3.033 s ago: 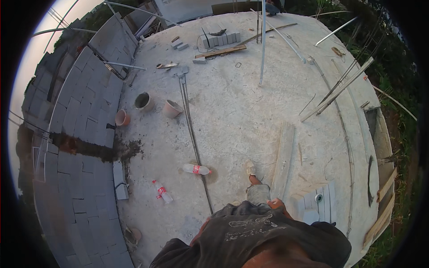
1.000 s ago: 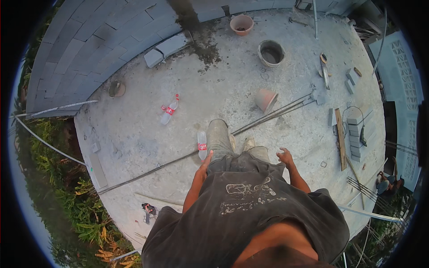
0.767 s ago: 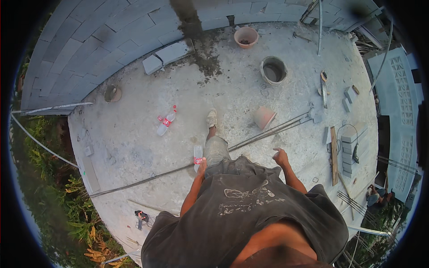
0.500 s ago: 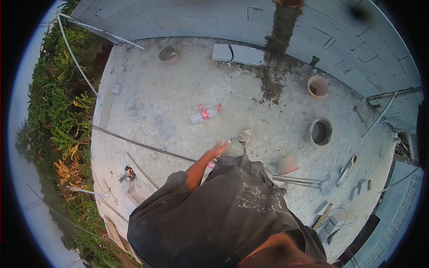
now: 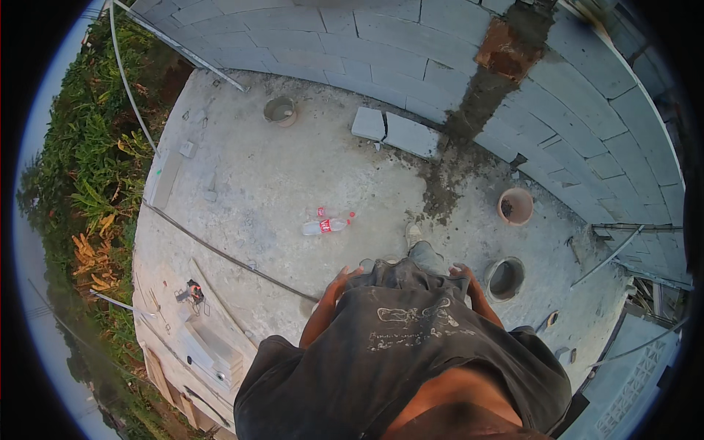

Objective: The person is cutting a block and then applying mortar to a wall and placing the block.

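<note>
My left hand (image 5: 345, 278) is at the left front of my dark, dusty shirt, beside my thigh. Its fingers point forward, partly spread, and I see nothing in them. On the other side my right hand (image 5: 462, 272) hangs by my right thigh, fingers apart and holding nothing visible. The palms of both are hidden. Ahead of me on the concrete lies a clear plastic bottle (image 5: 327, 226) with a red label and red cap. A small red-and-white piece (image 5: 320, 212) lies beside it. Right of my right hand stands a round bucket (image 5: 504, 279) with grey contents.
A pinkish bucket (image 5: 515, 206) stands near the block wall (image 5: 396, 44). Pale blocks (image 5: 412, 136) lie at its foot, and another bucket (image 5: 280, 111) stands far left. A long rod (image 5: 235, 257) crosses the floor; a red-and-black tool (image 5: 193, 291) lies left, near plants (image 5: 95, 198).
My left hand has drawn back toward my body. My right hand has come into view. The view has turned and shifted, and a red-and-white item near my left hand is now out of sight.
</note>
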{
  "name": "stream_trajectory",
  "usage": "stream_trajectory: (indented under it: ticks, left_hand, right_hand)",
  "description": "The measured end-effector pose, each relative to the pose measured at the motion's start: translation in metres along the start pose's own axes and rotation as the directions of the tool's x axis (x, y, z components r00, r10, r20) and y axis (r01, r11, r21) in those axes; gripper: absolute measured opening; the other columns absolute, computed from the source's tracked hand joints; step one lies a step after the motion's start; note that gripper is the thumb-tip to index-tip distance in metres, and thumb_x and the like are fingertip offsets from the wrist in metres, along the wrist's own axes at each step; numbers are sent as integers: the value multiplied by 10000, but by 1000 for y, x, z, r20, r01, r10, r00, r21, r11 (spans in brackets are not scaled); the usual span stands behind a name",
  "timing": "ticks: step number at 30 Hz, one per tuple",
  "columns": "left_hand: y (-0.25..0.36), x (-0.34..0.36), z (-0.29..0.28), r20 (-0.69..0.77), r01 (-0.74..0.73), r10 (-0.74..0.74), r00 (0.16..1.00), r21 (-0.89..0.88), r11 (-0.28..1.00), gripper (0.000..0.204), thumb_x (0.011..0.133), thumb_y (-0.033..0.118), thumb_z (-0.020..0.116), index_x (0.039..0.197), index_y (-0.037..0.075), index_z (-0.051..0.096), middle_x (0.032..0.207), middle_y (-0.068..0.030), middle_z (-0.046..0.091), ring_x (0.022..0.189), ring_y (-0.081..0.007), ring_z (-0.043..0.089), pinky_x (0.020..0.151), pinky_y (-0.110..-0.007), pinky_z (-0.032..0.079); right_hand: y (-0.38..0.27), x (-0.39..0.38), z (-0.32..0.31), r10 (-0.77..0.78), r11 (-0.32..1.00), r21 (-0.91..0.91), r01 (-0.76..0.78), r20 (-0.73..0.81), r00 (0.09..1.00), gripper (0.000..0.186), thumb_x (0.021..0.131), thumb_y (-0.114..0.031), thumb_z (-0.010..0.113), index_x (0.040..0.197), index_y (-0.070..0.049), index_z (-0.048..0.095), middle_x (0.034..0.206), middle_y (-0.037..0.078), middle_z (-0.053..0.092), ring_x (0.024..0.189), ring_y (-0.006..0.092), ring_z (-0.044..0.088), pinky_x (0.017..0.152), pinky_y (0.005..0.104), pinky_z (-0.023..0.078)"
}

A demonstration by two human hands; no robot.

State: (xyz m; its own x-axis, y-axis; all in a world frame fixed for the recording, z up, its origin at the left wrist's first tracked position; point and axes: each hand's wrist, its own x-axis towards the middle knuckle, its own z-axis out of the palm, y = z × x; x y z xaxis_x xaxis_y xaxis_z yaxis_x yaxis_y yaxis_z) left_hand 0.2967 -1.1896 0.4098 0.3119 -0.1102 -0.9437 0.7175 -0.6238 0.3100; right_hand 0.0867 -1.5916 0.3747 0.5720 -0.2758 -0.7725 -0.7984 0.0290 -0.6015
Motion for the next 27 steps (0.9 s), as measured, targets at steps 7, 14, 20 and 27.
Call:
stream_trajectory:
  ticks: [7, 14, 20, 27]
  left_hand:
    - [60, 35, 0, -162, -142, 119, 979, -133, 981, 1075, 804, 711, 612, 1550, 62, 191, 1519, -259, 351, 1363, -423, 403, 1056, -554, 379]
    - [64, 57, 5, -325, -153, 59, 944, -272, 950, 1028, 824, 653, 625, 1504, -36, 276, 1487, -289, 386, 1374, -363, 412, 1092, -392, 372]
    - [68, 86, -57, -338, -130, -39, 940, -464, 876, 990, 857, 630, 613, 1498, -44, 274, 1487, -294, 379, 1364, -403, 406, 1084, -412, 379]
    - [192, 90, -227, -389, -175, -41, 920, -503, 846, 948, 900, 630, 553, 1569, 207, 32, 1425, -183, 495, 1079, -391, 603, 803, -573, 479]
  right_hand:
    - [-37, 120, -32, -182, 861, -448, 240, 169, 969, 446, 863, -333, 694, 1168, -14, 627, 1128, 153, 676, 977, 210, 656, 824, 357, 530]
    - [-173, 135, -12, 75, 862, -470, 187, 485, 872, 535, 828, -394, 729, 1210, -28, 646, 1102, 142, 703, 1040, 234, 646, 936, 356, 486]
    - [-309, 165, 43, 117, 927, -340, 156, 660, 742, 525, 811, -321, 768, 1222, -22, 638, 1144, 156, 687, 1068, 218, 632, 929, 361, 487]
    - [-369, 260, 116, 231, 710, -703, 34, 278, 932, 1028, 778, -556, 720, 1521, -24, 249, 1474, 314, 379, 1370, 411, 396, 1125, 442, 336]
